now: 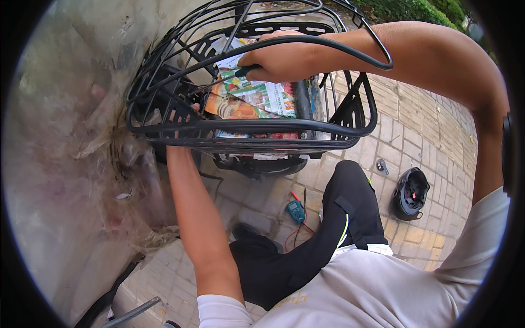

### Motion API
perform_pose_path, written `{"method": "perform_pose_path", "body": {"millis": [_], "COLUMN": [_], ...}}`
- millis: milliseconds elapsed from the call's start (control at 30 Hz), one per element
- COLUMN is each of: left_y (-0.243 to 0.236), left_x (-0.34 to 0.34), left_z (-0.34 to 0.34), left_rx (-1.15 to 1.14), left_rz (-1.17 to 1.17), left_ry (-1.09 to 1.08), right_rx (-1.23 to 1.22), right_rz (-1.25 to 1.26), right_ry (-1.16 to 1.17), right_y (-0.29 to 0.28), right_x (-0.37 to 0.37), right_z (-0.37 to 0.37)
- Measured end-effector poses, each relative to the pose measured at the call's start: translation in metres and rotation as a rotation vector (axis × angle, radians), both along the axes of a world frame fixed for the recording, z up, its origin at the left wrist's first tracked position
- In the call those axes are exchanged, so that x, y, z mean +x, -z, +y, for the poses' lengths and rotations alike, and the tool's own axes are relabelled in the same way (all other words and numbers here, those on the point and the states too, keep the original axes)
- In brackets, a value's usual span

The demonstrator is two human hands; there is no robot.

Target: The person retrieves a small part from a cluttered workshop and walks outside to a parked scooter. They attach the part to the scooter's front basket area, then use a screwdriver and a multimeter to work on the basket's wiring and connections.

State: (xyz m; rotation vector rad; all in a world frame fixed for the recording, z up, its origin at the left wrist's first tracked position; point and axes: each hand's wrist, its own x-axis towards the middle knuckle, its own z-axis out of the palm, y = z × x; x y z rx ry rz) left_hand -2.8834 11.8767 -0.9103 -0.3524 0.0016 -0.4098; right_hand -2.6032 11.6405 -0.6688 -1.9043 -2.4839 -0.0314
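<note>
My right hand (281, 57) reaches into a black wire basket (246, 129) from the right. It is closed around the dark handle of a screwdriver (249, 70), whose thin shaft points left and down toward the basket's left end. My left hand (180, 116) comes up from below at that left end. The basket's rim and bars hide most of its fingers, so whether it grips anything does not show. Under my right hand, colourful printed paper (254, 98) lies in the basket.
A blue-green multimeter (296, 211) with red and black leads lies on the brick paving. To the right are a black helmet (410, 194) and a small dark object (382, 166). Cloudy plastic sheeting (82, 136) covers the left side. A metal rod (134, 312) sits lower left.
</note>
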Motion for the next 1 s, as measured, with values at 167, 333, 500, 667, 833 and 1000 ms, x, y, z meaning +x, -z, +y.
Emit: {"method": "perform_pose_path", "body": {"millis": [167, 333, 500, 667, 833, 1000], "left_y": [-0.018, -0.036, -0.025, -0.001, 0.036, 0.023], "left_x": [-0.002, 0.014, 0.004, -0.007, -0.015, 0.003], "left_z": [-0.014, -0.038, -0.021, -0.005, 0.024, 0.004], "left_rx": [1.886, 1.921, 2.198, 1.978, 1.928, 1.386], "left_rz": [0.367, 1.117, 0.692, 0.692, 0.493, -0.234], "left_ry": [-0.937, -1.16, -0.903, -0.965, -1.053, -1.093], "right_rx": [-0.216, -0.189, -0.05, -0.151, -0.137, -0.328], "right_rz": [0.322, 0.215, -0.23, -0.107, 0.045, 0.123], "right_ry": [0.104, 0.048, -0.044, -0.011, -0.088, 0.029], "right_y": [0.013, 0.013, -0.005, 0.004, 0.012, 0.006], "right_x": [0.015, 0.014, -0.007, -0.004, 0.011, 0.011], "right_z": [0.018, 0.018, 0.0, 0.01, 0.021, 0.023]}}
